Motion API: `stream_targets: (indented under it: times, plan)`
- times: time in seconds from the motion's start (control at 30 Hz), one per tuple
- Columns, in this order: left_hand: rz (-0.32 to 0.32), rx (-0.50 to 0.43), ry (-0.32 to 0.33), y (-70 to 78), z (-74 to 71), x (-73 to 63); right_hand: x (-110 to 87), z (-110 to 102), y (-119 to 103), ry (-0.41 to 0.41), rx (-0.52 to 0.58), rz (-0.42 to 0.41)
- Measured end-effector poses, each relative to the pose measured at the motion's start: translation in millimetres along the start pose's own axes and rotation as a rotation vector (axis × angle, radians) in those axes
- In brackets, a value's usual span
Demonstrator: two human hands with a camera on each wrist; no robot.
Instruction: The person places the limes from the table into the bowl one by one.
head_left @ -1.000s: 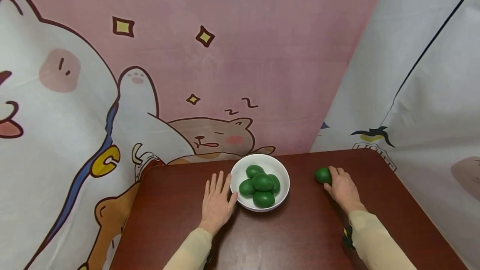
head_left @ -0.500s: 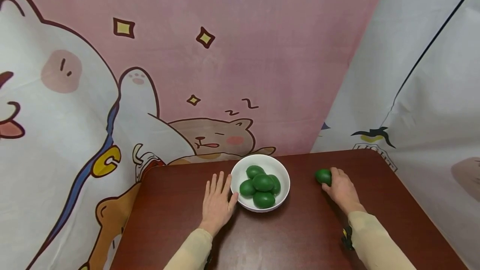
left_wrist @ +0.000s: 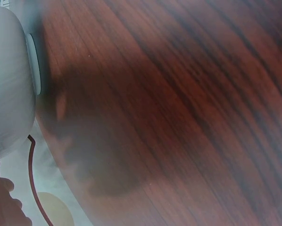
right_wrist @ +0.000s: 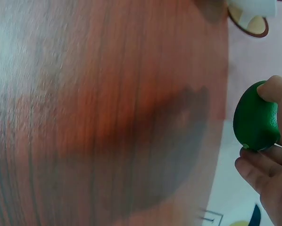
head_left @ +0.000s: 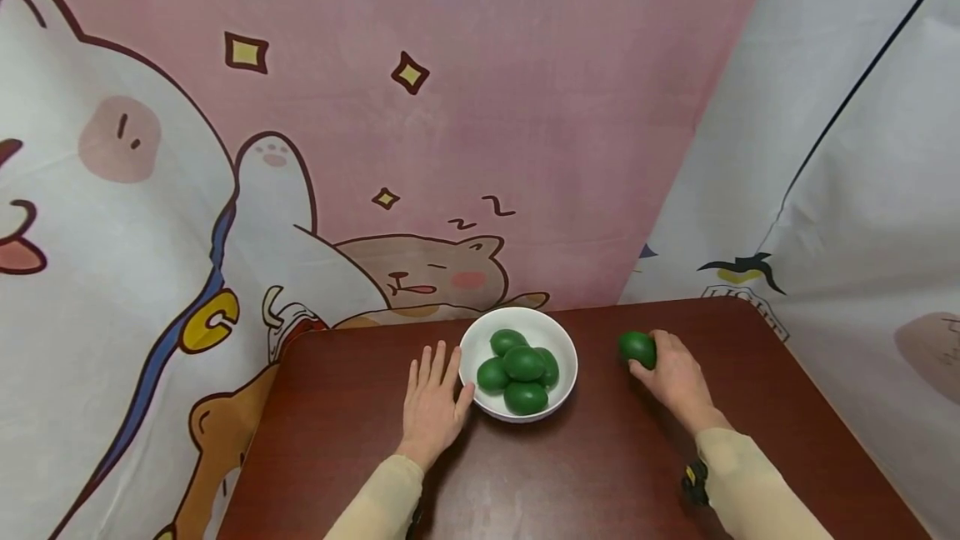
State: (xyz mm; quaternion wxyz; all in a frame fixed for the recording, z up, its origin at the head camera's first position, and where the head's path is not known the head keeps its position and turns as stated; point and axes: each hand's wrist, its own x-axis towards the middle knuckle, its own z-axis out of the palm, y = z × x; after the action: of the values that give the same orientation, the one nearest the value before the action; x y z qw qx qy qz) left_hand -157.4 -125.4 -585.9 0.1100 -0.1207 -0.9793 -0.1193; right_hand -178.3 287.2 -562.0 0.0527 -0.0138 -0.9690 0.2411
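My right hand (head_left: 681, 382) pinches a smooth green oval fruit (head_left: 637, 350), lime-like, on the right side of the table. In the right wrist view the thumb lies on one side of this fruit (right_wrist: 254, 117) and curled fingers on the other, over the table's far edge; their shadow falls apart on the wood. My left hand (head_left: 433, 415) lies with straight, spread fingers beside the white bowl (head_left: 542, 328), its thumb at the bowl's left rim. Several similar green fruits (head_left: 525, 363) are heaped in the bowl. The left wrist view shows the bowl's outer wall (left_wrist: 11, 75) and part of the hand.
The reddish-brown wooden table (head_left: 570, 473) has its far edge just behind the bowl. A pink and white cartoon cloth (head_left: 570, 123) hangs behind it, and a white cloth (head_left: 862, 215) hangs at the right. A dark band (head_left: 694, 480) circles the right wrist.
My right hand has shifted slightly left with the green fruit, which now shows more outside the fingers. The left hand and the bowl stay in place.
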Motion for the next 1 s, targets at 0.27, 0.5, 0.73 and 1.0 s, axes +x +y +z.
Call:
stream_targets:
  times: [0.27, 0.5, 0.73, 1.0]
  plan:
    - [-0.027, 0.005, -0.067, -0.3, -1.1, 0.5, -9.1, -5, -28, 0.072, 0.042, -0.055]
    - [-0.03, 0.002, -0.072, -0.5, -0.7, 0.6, -17.6, -6, -49, 0.118, 0.059, -0.095]
    - [-0.024, 0.013, -0.057, -1.4, 1.4, 0.8, -28.6, -10, -72, 0.114, 0.09, -0.124]
    - [-0.026, 0.01, -0.063, -1.8, 1.2, 0.7, -38.1, -13, -97, 0.115, 0.107, -0.165]
